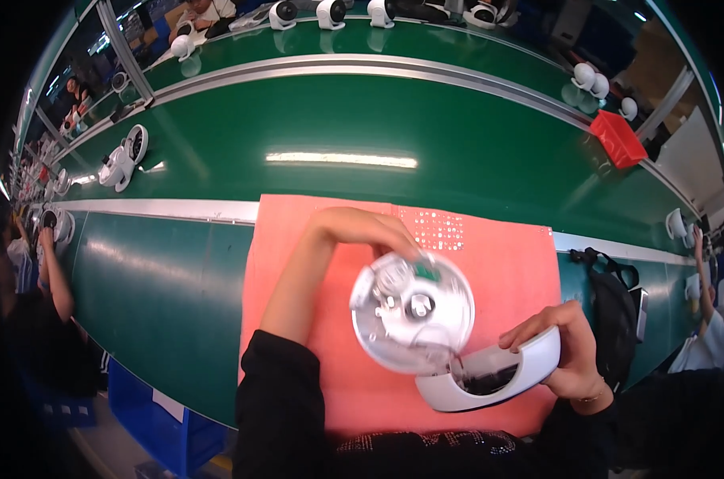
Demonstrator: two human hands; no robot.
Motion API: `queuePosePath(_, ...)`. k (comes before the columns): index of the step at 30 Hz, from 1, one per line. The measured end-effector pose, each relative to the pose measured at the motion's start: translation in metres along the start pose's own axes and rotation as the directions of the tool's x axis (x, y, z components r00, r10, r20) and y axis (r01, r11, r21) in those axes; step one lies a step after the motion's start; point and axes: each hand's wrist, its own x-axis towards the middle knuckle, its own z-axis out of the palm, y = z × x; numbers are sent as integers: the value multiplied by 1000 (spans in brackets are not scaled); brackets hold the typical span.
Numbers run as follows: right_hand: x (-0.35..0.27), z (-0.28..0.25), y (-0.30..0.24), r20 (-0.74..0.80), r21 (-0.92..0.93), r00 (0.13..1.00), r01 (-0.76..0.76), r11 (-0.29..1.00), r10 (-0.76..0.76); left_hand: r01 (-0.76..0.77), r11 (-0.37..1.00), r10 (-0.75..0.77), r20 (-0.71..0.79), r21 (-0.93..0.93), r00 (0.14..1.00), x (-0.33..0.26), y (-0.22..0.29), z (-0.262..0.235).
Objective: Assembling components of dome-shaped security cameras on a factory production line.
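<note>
R hand [576, 363], approx. 4 o'clock of round white base [449, 310] (ctr. of pink mat [509, 275]), clamped on curved white shell [533, 367]; L hand [370, 227] at 12 o'clock rim, grip blurred, can't tell. Internals [419, 305] in, exposed; shell apparently not yet fitted.

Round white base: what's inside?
Inside the base: a green part near the left hand and a dark ring near the middle. Whatever lies beneath these is covered; motion blur hides finer detail.
</note>
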Motion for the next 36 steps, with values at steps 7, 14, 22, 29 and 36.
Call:
queuePosePath(7, 16, 23, -2, 114, 54, 904, -420, 906, 412, -16, 959, -103, 398, 284, 911, 16, 27, 61)
queuePosePath(14, 29, 34, -1, 188, -25, 888, -422, 906, 419, 94, 914, 314, -834, 395, 454, -80, 41, 136)
queuePosePath(22, 40, 37, 6, 184, -11, 906, -387, 922, 382, 351, 710, 377, -752, 610, 541, -111, 34, 217)
queuePosePath(29, 58, 31, 11, 181, -540, 976, -1, 842, 117, 424, 652, 354, -746, 629, 563, -114, 39, 206)
queuePosePath(36, 78, 35, 17, 254, -756, 958, 109, 645, 135, 519, 612, 88, -703, 597, 706, -118, 52, 188)
